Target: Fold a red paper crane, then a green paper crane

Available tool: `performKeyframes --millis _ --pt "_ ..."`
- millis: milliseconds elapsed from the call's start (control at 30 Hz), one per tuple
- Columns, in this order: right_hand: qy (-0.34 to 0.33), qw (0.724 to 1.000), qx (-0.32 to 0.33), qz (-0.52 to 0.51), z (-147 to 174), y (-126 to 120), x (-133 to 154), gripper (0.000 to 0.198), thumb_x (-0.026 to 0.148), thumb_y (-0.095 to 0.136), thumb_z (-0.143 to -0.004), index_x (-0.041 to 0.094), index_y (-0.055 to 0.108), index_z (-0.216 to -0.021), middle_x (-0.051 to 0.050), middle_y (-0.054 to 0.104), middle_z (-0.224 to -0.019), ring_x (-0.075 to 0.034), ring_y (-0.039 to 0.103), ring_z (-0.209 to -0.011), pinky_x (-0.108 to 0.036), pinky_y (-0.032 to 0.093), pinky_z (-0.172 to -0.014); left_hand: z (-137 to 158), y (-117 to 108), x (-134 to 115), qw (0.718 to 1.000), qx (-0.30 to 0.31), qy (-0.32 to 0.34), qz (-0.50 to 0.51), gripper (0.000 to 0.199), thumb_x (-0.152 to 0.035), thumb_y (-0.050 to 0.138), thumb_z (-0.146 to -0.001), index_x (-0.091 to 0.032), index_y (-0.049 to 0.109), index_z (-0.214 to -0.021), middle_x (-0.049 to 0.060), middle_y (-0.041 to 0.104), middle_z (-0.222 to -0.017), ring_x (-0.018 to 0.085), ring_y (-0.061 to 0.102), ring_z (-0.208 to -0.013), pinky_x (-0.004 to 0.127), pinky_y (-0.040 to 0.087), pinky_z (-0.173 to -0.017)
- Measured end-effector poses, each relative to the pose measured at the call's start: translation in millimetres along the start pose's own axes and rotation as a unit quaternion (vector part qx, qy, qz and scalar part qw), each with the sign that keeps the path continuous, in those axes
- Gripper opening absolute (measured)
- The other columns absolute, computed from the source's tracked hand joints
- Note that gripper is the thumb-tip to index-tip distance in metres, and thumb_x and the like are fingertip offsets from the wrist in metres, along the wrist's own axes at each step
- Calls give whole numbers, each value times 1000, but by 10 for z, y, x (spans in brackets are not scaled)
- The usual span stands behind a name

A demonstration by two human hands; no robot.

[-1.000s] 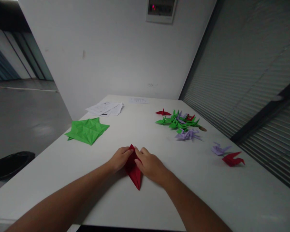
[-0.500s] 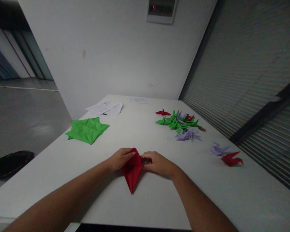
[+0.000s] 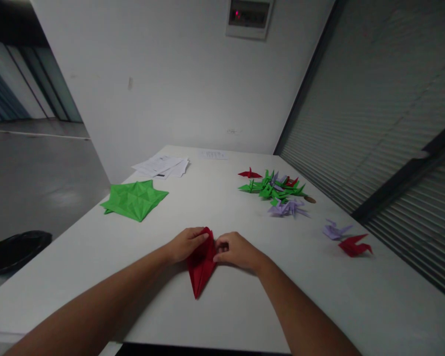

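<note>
- Left grip [image 3: 187,244] holds a red folded paper [image 3: 200,272], its thumb lying over the far end of the sheet.
- Opposite it, the right grip [image 3: 236,251] has curled fingers, with thumb and forefinger at the paper's right edge; whether they pinch that edge or only touch it, I cannot tell.
- Between the two grips, the paper's long axis runs from the far end toward the person, finishing in a sharp point that leans slightly left. From the left grip, the body of the paper lies nearer the person and to the right. Neither hand is clearly the nearer, as both are at its sides.
- Under everything is a white bench [image 3: 200,200], its near strip bare below the point.
- Farther left lie green creased sheets [image 3: 135,199], well apart from the left grip.
- Farther right, beyond the right grip, sits a heap of folded birds [image 3: 270,190], mostly green, some purple and red.
- Nearer on that side, a purple bird [image 3: 335,231] stands just beside a red bird [image 3: 354,246].
</note>
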State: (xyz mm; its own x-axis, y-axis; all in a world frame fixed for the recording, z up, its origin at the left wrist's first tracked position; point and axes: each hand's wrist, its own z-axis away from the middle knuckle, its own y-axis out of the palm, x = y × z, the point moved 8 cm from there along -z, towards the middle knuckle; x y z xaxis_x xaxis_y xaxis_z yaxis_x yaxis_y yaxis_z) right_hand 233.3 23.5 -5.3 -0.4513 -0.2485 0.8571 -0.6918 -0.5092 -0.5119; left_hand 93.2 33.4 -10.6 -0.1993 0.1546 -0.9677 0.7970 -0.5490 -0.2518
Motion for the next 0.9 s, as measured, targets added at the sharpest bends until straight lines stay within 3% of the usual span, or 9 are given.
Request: performKeyframes --millis 467,633,700,767,833,900 --pt "22 984 -43 170 -14 52 177 16 18 73 -72 16 63 -59 4 57 -55 -10 49 -53 -23 27 -52 11 -43 -66 998 -22 12 -55 38 -50 52 -98 -16 63 -87 1 61 -79 15 52 -71 27 42 -65" --pt "22 981 -60 181 -15 3 145 11 17 70 -74 15 66 -64 4 58 -56 -10 48 -52 -23 26 -51 11 -45 -112 998 -39 28 -42 28 -38 60 -92 -16 64 -109 6 70 -99 19 62 -84 30 49 -74" --pt "34 980 -71 182 -17 -56 90 10 19 72 -76 15 69 -67 3 61 -59 -10 50 -54 -23 27 -52 26 -117 -121 993 -89 35 -64 28 -33 62 -89 -18 61 -112 7 69 -105 19 63 -83 31 50 -72" --pt "45 978 -83 188 -15 -121 40 12 22 74 -78 14 70 -69 2 63 -61 -11 52 -55 -23 28 -52 90 -224 -211 972 -167 63 -151 21 -28 61 -86 -19 60 -105 6 67 -100 18 62 -80 31 50 -69" --pt "50 975 -91 198 -8 -177 15 12 22 74 -79 14 71 -70 0 66 -62 -12 54 -56 -24 28 -52 197 -233 -417 929 -213 131 -272 8 -24 60 -86 -20 60 -93 4 64 -91 20 60 -83 32 49 -71" --pt "54 970 -98 217 2 -224 14 14 23 74 -80 14 72 -69 -1 68 -63 -12 55 -56 -24 28 -53 285 -49 -615 899 -155 213 -350 10 -22 55 -91 -20 59 -83 4 63 -81 19 59 -77 31 48 -71"
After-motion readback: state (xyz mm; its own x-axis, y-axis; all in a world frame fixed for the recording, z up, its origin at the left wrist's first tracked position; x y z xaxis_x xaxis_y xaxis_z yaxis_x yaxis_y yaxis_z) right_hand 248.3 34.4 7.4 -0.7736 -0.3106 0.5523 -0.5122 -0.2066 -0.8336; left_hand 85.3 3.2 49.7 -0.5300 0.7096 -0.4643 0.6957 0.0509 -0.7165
